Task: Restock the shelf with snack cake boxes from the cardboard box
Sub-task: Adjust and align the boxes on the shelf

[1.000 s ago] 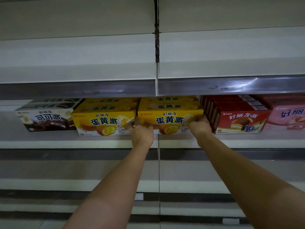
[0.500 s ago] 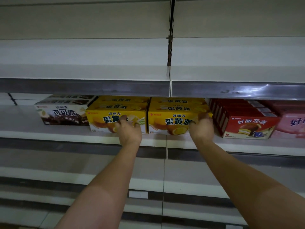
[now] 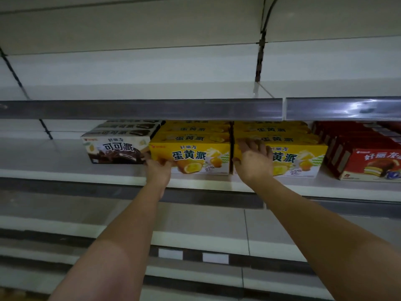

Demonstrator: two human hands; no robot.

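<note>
The left yellow egg-yolk pie box (image 3: 189, 156) stands at the front of the middle shelf (image 3: 65, 173), its face flush with the right yellow egg-yolk pie box (image 3: 282, 158) just beside it; more yellow boxes line up behind each. The left hand (image 3: 158, 170) is at the lower left corner of the left box, thumb across the bottom of its front face and fingers reaching round the side into the seam with the cocoa pie box (image 3: 116, 148), so that grip looks closed on the corner, though the fingers behind are hidden. The right hand (image 3: 255, 161) lies spread over the left end of the right box, fingers straight over its top front edge, pressing rather than clasping.

The likely trouble is a skewed row: a push at one corner only could turn the left box and wedge it against the cocoa box or its yellow neighbour. A hard shove could also drive the back boxes out of line, and the shelf above (image 3: 141, 109) hangs low over the tops, leaving little room for fingers.

To the right stand red chocolate pie boxes (image 3: 368, 164), close to the yellow row. Lower shelves (image 3: 195, 237) carry white price tags (image 3: 214, 257). The cardboard box is not in view.
</note>
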